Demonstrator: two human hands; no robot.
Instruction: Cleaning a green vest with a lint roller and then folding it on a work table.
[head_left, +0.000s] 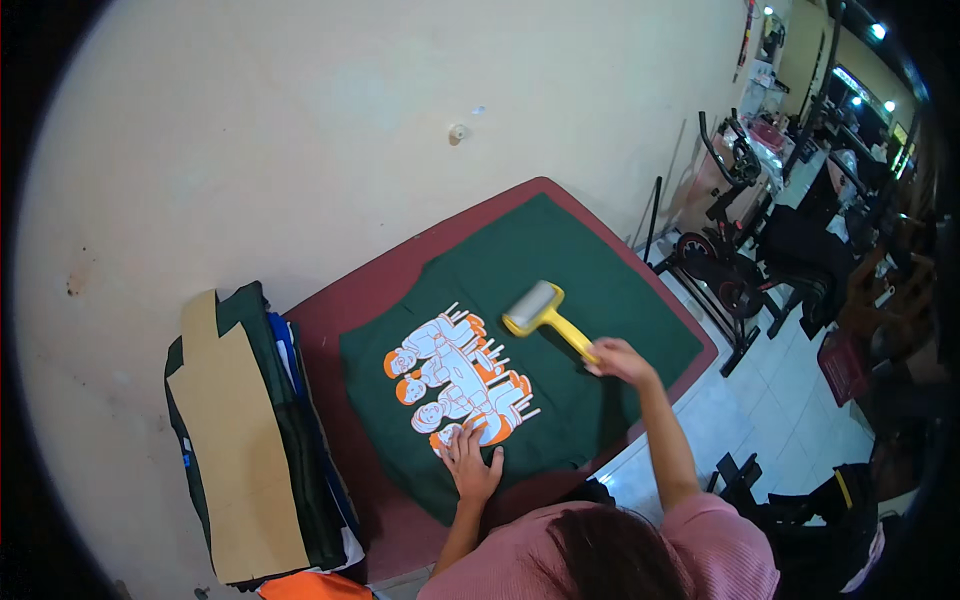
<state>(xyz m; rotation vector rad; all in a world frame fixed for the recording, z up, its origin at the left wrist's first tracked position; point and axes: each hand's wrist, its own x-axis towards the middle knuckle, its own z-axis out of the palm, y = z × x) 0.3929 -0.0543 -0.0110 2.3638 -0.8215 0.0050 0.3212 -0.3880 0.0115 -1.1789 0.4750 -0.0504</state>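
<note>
A dark green shirt-like garment (585, 262) lies spread out with small creases. Its orange-and-white print (461, 382) shows cartoon people around a table. My left hand (472, 466) rests flat with fingers apart on the print's lower edge and the cloth beside it. In my right hand (619, 361) is the end of a yellow handle belonging to a lint roller (534, 307). The roller's grey cylinder is over the garment, to the upper right of the print; whether it touches the cloth I cannot tell.
Under the garment is a maroon table or padded top (322, 311) against a pale wall (300, 150). At left stands a stack of folded garments (289, 420) with a brown cardboard sheet (232, 450). Orange cloth (315, 586) lies below it. An exercise bike (720, 247) stands on the tiled floor at right.
</note>
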